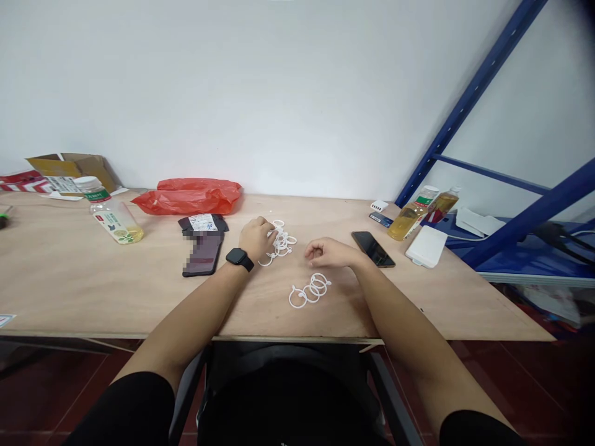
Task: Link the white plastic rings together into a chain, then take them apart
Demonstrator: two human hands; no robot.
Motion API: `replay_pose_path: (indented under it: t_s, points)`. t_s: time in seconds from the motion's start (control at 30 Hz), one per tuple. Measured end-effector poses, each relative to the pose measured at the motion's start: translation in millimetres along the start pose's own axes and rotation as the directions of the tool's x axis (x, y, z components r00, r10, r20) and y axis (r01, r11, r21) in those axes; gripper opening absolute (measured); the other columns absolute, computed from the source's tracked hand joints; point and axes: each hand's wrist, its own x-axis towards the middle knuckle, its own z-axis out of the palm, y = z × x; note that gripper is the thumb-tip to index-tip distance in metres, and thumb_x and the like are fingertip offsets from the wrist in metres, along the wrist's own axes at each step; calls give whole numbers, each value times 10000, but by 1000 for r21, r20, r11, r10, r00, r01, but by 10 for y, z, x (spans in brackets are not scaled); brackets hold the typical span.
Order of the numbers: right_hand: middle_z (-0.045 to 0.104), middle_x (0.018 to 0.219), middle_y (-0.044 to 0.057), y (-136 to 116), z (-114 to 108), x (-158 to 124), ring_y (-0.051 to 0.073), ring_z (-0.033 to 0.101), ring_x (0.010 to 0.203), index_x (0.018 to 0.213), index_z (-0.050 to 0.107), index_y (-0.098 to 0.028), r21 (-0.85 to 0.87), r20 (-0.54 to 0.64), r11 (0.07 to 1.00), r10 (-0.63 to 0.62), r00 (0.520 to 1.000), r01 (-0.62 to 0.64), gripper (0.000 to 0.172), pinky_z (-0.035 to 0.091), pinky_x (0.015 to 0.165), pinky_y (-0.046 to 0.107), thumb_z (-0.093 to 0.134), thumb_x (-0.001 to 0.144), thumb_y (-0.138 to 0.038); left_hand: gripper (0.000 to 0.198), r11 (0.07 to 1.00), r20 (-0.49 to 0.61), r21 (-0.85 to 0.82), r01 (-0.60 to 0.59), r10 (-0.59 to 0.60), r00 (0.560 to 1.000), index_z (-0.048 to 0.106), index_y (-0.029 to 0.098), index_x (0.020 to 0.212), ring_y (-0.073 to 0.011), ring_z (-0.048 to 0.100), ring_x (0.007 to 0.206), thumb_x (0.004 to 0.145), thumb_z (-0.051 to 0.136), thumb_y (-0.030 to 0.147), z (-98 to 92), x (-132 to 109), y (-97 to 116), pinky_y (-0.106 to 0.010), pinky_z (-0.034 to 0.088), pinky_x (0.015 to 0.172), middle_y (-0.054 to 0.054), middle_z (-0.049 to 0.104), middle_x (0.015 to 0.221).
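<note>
Nearest the camera: black clothing [288, 402] on the person's body, on the near side of the ring pile, with a dark chair [393, 397] about it.
Landmark: the ring pile [281, 245], a tangle of thin white rings with small knobs, lying on the wooden worktop [274, 319].
Left hand [257, 238]: at the left edge of the ring pile, back upward, fingers reaching onto the nearest rings; a black watch [238, 256] circles its wrist.
Left grip: fingers bent and close together; whether they pinch a ring, I cannot tell.
Right hand [328, 252]: right of the ring pile and apart from it.
Right grip: loosely half curled, a small gap between thumb and fingers, with only air in it as far as can be seen.
Smaller ring group [302, 295]: a few overlapping white rings, nearer the camera than the ring pile and slightly to its right.
Phone [372, 249]: right of the ring pile, past the right hand, dark side up.
Dark flat object [208, 254]: left of the ring pile, partly pixelated.
Red bag [190, 197]: beyond the ring pile, to its left, crumpled.
Tilted bottle [114, 217]: far left of the ring pile, some yellowish liquid inside.
White case [426, 246]: far right of the ring pile.
</note>
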Motion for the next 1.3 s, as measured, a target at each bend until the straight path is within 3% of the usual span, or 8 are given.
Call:
replay_pose_path:
  t_s: [0.1,0.3,0.57,0.77,0.87,1.0,1.13,1.3]
  points:
    - [691,726,13,15,26,-14,141,602,627,878,707,-157,-51,169,996,74,983,-66,291,447,585,240,759,625,-290,288,998,119,23,57,-59,991,735,188,910,-254,594,933,892,573,426,46,-11,-4,-372,458,814,-102,649,987]
    - [716,787,30,-42,101,24,149,616,694,806,720,-166,-146,40,989,2,999,4,152,445,625,238,637,737,-273,342,994,144,-5,110,-108,984,741,204,940,-241,612,947,900,527,468,45,-13,31,-353,467,827,-83,656,1012]
    - [704,736,9,-27,55,0,134,593,640,824,725,-175,-194,176,979,104,979,-69,178,419,591,224,719,676,-274,339,985,149,-43,165,-157,976,734,208,949,-232,613,963,906,524,471,1,-20,34,-338,474,850,-77,647,1024]
    - [671,716,3,17,83,40,127,575,638,774,680,-173,-223,-97,975,-13,995,-9,83,415,592,223,615,726,-191,285,986,-5,-154,61,-62,998,720,192,972,-216,620,926,905,561,419,24,-25,21,-337,485,837,-81,643,1015]
    - [670,734,1,35,103,75,130,592,664,803,661,-178,-178,-275,984,-76,959,27,91,431,614,227,588,760,-211,279,965,-55,-248,-87,76,996,704,183,995,-197,624,910,925,549,404,-8,-36,82,-326,485,833,-82,658,991]
    - [679,746,-1,-13,171,108,130,601,668,903,668,-184,-139,-484,989,-110,868,48,156,438,632,235,594,791,-264,310,882,48,-361,-303,342,938,689,188,1024,-166,635,806,936,542,445,-43,-76,234,-299,474,774,-50,689,861]
    - [689,742,-9,-93,266,116,122,604,651,1056,664,-187,-101,-519,988,-150,842,113,280,444,653,235,546,804,-209,320,863,107,-367,-348,411,906,688,186,997,-169,637,779,928,550,467,-23,-107,341,-287,457,728,-44,699,832]
    - [678,683,-12,-104,363,137,119,592,595,911,683,-184,-104,-486,990,-132,864,92,192,429,595,225,545,779,-171,289,858,98,-358,-369,427,899,667,181,869,-160,618,731,908,572,451,6,-128,377,-271,441,679,-41,681,789]
